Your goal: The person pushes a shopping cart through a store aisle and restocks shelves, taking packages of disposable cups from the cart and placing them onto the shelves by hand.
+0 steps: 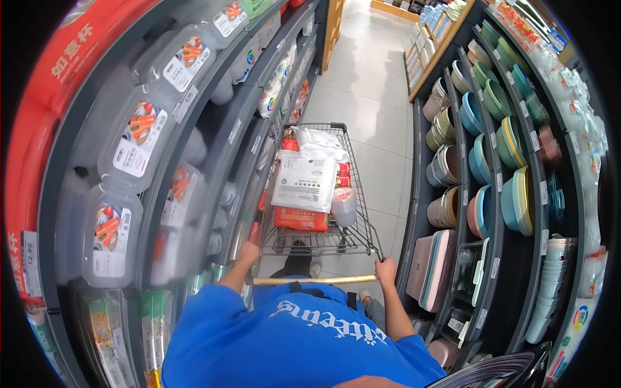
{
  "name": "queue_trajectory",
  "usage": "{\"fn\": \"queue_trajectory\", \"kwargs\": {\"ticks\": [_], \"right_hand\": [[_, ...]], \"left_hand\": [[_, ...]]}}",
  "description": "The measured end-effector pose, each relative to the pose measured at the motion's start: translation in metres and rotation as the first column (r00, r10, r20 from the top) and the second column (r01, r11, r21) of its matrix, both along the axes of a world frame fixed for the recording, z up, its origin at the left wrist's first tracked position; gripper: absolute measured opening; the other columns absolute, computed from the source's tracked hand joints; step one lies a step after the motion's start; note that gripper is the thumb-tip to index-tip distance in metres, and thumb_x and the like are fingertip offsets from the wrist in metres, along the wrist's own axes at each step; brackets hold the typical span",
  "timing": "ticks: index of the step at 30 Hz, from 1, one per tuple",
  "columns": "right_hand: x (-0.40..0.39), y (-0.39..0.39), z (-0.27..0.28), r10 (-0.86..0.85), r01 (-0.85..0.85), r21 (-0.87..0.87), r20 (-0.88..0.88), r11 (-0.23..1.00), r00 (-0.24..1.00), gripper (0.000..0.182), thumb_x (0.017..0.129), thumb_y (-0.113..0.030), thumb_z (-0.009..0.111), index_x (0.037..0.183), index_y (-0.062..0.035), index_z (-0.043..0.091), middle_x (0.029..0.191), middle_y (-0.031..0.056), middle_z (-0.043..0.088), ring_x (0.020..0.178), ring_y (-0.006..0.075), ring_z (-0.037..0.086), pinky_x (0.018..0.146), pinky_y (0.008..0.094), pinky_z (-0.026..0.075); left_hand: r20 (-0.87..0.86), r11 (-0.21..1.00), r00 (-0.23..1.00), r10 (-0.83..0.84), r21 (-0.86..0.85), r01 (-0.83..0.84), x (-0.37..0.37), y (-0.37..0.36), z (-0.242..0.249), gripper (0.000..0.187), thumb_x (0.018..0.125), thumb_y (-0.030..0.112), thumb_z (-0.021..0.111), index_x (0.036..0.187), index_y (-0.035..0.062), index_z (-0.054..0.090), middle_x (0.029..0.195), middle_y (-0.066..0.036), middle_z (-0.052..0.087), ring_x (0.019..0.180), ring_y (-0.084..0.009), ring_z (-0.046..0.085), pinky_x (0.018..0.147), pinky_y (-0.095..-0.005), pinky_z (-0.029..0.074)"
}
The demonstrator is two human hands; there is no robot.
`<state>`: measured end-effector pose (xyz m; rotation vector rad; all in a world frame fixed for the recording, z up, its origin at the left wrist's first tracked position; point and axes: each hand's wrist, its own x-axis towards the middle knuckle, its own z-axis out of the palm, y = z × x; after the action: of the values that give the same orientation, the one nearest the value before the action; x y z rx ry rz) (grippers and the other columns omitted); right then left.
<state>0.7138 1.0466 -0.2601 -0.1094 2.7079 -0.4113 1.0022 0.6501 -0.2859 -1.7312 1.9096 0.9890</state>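
A wire shopping cart [359,200] stands in front of me. My left hand [248,253] is closed at its near left corner, beside a red upright piece [255,233]. On the near right corner, the fingers of my right hand [386,269] are wrapped round the frame. Between my arms runs a yellowish handle bar [314,280]. Inside the basket, a white printed package [305,181] lies on a red package [301,218]. Another white plastic-wrapped pack [321,143] sits behind it, and a clear tub with a pinkish lid [343,205] stands at the right.
Shelves at left hold clear plastic containers [136,139], close to the cart's side. Right shelves carry stacked bowls and basins [515,200], pots [444,165] and upright trays [432,268]. A tiled floor aisle [362,84] runs ahead between them.
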Motion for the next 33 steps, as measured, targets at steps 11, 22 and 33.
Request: {"fn": "queue_trajectory", "kwargs": {"ticks": [11, 22, 33], "right_hand": [[0.026, -0.008, 0.009, 0.002, -0.003, 0.011, 0.043, 1.000, 0.999, 0.041, 0.079, -0.028, 0.070, 0.102, 0.0055, 0.065, 0.096, 0.0281, 0.068, 0.097, 0.0444, 0.065, 0.085, 0.0495, 0.052], [0.031, -0.028, 0.006, -0.011, 0.011, -0.028, 0.025, 1.000, 1.000, 0.038, 0.080, -0.026, 0.070, 0.098, 0.0067, 0.065, 0.092, 0.0296, 0.068, 0.094, 0.0462, 0.065, 0.083, 0.0506, 0.051], [0.023, -0.045, 0.008, -0.041, 0.040, -0.069, -0.020, 0.997, 0.999, 0.033, 0.081, -0.023, 0.068, 0.096, 0.0061, 0.066, 0.087, 0.0289, 0.068, 0.089, 0.0462, 0.066, 0.080, 0.0505, 0.051]], "left_hand": [[0.042, 1.000, 0.999, 0.022, 0.011, -0.023, 0.029, -0.002, -0.014, 0.030, 0.086, 0.020, 0.053, 0.100, 0.0011, 0.073, 0.100, -0.021, 0.072, 0.094, -0.0351, 0.071, 0.084, -0.0448, 0.054], [0.054, 1.000, 0.998, -0.028, 0.001, 0.028, 0.024, -0.030, -0.004, 0.029, 0.087, 0.019, 0.056, 0.103, -0.0007, 0.072, 0.100, -0.020, 0.072, 0.081, -0.0330, 0.073, 0.076, -0.0437, 0.056], [0.039, 1.000, 0.999, -0.008, -0.010, 0.009, 0.015, -0.050, -0.025, 0.031, 0.088, 0.020, 0.055, 0.104, -0.0005, 0.072, 0.107, -0.022, 0.070, 0.099, -0.0384, 0.069, 0.084, -0.0464, 0.054]]}}
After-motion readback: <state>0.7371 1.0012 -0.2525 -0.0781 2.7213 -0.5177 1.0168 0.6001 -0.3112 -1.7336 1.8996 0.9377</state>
